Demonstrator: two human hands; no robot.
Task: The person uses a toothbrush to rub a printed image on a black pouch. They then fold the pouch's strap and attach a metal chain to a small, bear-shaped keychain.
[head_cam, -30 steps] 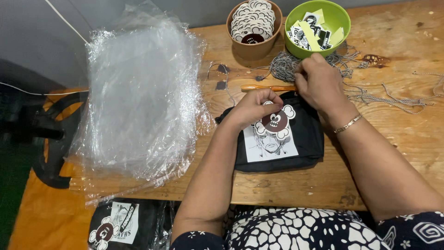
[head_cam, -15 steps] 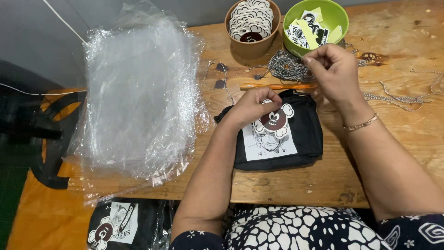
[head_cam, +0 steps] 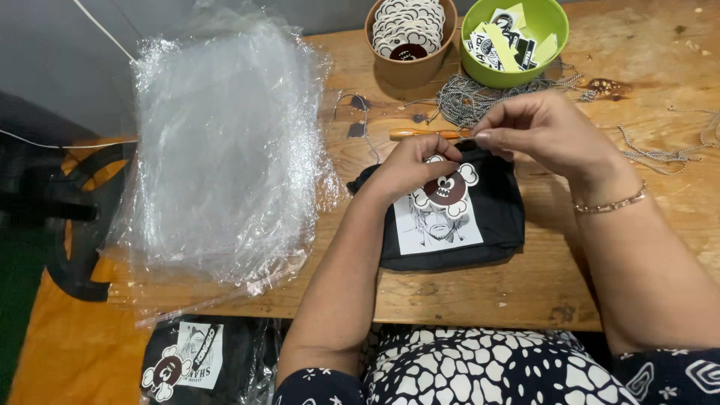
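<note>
The black pouch (head_cam: pixel 450 221) lies near the table's (head_cam: pixel 660 247) front edge; both hands meet at its far rim, left hand (head_cam: pixel 409 166) pressing it, right hand (head_cam: pixel 544 131) pinching something small there.

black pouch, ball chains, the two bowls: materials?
Black pouch: looks like matte woven fabric; soft folds, no sheen. Ball chains: probably metal; silvery beaded strands. Brown bowl: likely paper or card; dull, thin rim. Green bowl: seemingly plastic; smooth, glossy, uniform colour.

Right hand (head_cam: pixel 547 135) came down from green bowl (head_cam: pixel 551 22) to black pouch (head_cam: pixel 502 217) top.
</note>
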